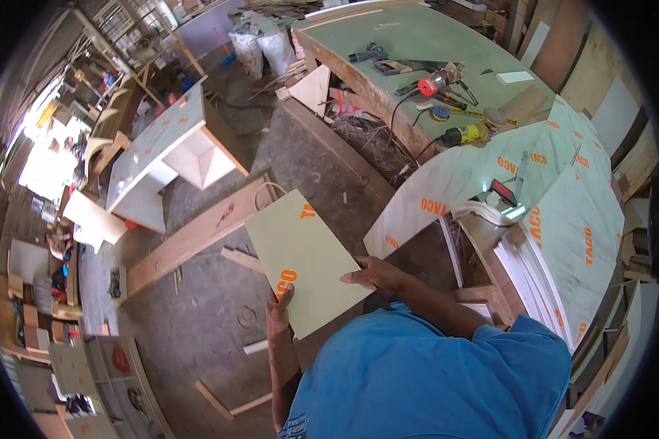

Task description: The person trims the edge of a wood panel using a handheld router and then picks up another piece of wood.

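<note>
The left hand (279,306) and right hand (373,276) were closed on the pale board (309,252) between them, thumbs on top; most fingers beneath, and its underside, were hidden.

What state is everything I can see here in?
Left hand: closed on panel's left edge
Right hand: closed on panel's right edge
Panel: held between both hands
Yellow power tool: lying on bench; running or not, unclear
Red power tool: lying on bench, likewise unclear
Cabinet: open-sided
White sack: bulging, upright
</note>
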Tool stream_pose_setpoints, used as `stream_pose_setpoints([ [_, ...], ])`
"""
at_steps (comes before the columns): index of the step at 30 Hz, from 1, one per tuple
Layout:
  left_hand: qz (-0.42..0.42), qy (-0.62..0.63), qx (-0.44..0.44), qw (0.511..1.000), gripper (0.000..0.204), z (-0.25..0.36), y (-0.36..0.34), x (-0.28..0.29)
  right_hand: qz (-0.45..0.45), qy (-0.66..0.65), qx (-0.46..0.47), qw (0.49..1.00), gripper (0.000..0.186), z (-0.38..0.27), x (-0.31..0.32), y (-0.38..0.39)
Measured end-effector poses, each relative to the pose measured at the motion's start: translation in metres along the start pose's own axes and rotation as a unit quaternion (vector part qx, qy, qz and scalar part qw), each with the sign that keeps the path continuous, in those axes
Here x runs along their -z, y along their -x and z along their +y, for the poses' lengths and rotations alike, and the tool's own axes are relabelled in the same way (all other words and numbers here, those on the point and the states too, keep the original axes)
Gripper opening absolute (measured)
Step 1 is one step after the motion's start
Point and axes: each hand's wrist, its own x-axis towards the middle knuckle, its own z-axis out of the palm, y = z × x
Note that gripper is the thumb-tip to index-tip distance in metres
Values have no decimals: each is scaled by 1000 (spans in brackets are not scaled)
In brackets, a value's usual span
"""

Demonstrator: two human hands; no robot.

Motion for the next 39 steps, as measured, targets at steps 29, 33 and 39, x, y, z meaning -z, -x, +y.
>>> stream_pose_setpoints([
  [29,-101,162,53,980,38,136,-634,-34,467,-82,137,870,54,-289,296,-412],
  [33,-101,114,82,985,38,150,-746,-19,596,158,153,772,71,-346,373,-487],
  [39,-146,92,41,984,44,204,-846,-17,813,169,83,550,94,-367,486,-533],
])
